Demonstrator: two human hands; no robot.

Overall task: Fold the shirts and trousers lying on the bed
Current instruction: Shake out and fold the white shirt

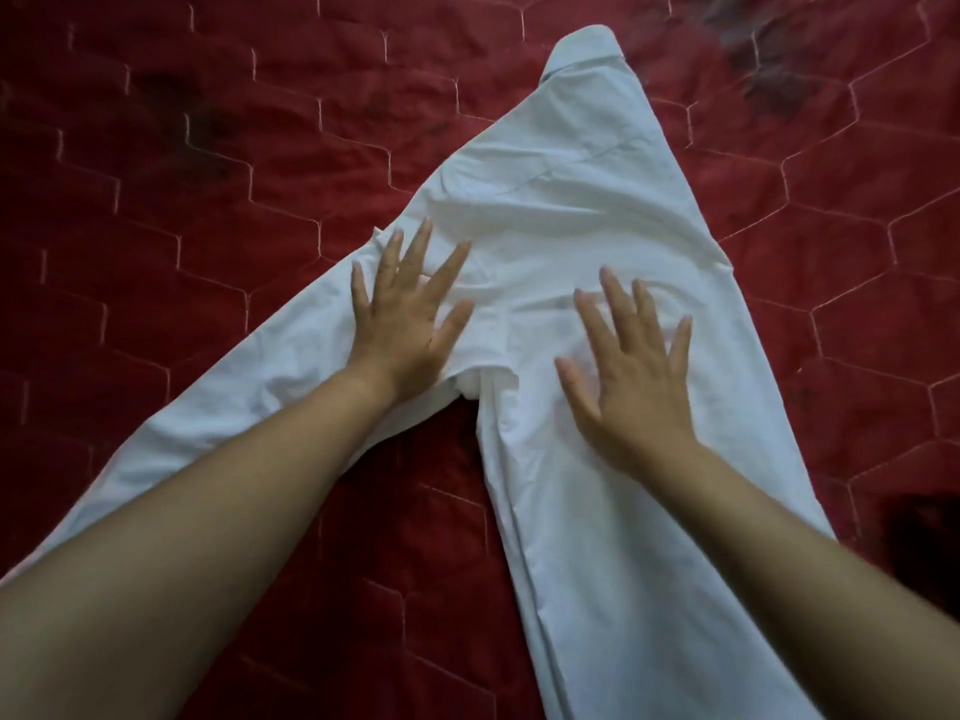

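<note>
1. White shirt (566, 200) lies spread across the centre of the frame, flat on the bed. Collar (587, 49) at upper centre, far end from the person. Cloth creased, a seam line running below the collar.
2. Lower cloth divides: one run goes to lower left under the left forearm, the other to bottom centre-right.
3. Left hand (405, 314) palm down on the shirt, fingers straight and splayed, gripping nothing.
4. Right hand (634, 376) likewise flat and splayed on the shirt, apart from the left.
5. Bedspread (182, 174) dark red, quilted in hexagon stitching, fills the frame; darker blotches upper left and upper right.
</note>
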